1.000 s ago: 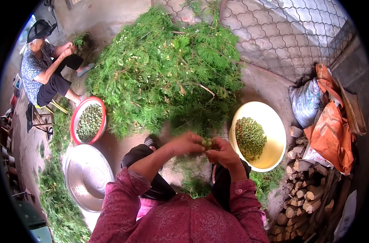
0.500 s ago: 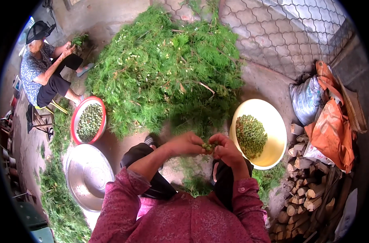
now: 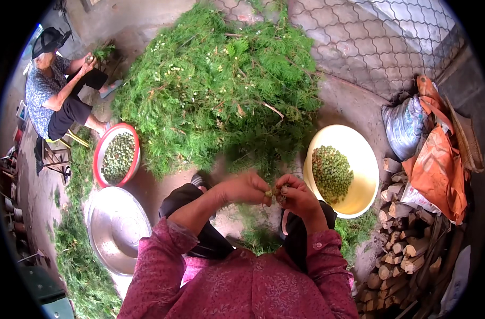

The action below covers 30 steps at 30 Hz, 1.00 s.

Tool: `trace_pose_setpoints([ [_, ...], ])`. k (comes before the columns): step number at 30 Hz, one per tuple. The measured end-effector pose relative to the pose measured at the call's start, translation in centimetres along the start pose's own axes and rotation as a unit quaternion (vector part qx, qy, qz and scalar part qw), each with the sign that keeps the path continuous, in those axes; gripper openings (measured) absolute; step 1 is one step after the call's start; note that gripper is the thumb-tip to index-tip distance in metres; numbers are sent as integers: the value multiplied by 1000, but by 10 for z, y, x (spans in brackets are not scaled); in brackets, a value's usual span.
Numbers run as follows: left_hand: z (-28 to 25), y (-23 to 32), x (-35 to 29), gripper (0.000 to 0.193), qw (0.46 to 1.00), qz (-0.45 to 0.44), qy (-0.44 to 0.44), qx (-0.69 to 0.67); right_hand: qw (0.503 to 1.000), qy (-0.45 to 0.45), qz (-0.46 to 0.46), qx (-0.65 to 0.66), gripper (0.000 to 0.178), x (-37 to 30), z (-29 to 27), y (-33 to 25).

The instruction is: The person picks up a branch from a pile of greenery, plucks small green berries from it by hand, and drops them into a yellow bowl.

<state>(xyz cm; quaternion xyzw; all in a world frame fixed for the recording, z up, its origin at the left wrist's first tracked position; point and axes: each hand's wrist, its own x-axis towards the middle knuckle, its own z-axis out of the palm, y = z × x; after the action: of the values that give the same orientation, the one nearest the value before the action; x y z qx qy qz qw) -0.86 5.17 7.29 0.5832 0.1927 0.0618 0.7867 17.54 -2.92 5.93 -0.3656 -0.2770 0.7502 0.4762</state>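
Note:
My left hand (image 3: 246,189) is closed in a pinch, with a small green seed cone (image 3: 268,194) at its fingertips. Just to its right, my right hand (image 3: 300,198) curls its fingers around several small green-brown seed cones (image 3: 280,198). A narrow gap separates the two hands, in front of a big heap of leafy evergreen branches (image 3: 216,101). Beside my right hand stands a cream-yellow tub (image 3: 363,178), partly filled with green seed cones (image 3: 332,175).
At left are a red-rimmed basin (image 3: 96,169) of seed cones and a shiny metal basin (image 3: 120,234). A seated person (image 3: 53,90) holds a green sprig. Firewood (image 3: 399,255), an orange sack (image 3: 439,170) and a grey-white sack (image 3: 403,127) lie at right.
My hands have drawn slightly apart; the cones that were bunched between them are now split, one at the left fingertips, several in the right. The view has shifted slightly.

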Motion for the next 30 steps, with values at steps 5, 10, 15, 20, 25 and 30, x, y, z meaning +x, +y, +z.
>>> trace_pose_setpoints([
  [5,-5,-14,3,6,994,-54,73,61,993,47,37,-101,12,3,-4,9],
  [10,-4,-25,6,7,974,-65,72,204,972,55,31,-228,7,12,2,18],
  [15,-9,-25,-1,8,995,-24,7,93,994,9,76,-82,11,8,1,17],
  [20,-5,-17,-11,9,997,-6,-46,56,995,-21,91,-18,11,0,3,25],
  [25,-12,5,-28,10,996,21,83,-37,963,186,-20,-193,8,-31,12,-16],
  [30,-27,0,-35,9,950,42,294,-98,770,411,-375,-312,9,-65,-5,-88],
])
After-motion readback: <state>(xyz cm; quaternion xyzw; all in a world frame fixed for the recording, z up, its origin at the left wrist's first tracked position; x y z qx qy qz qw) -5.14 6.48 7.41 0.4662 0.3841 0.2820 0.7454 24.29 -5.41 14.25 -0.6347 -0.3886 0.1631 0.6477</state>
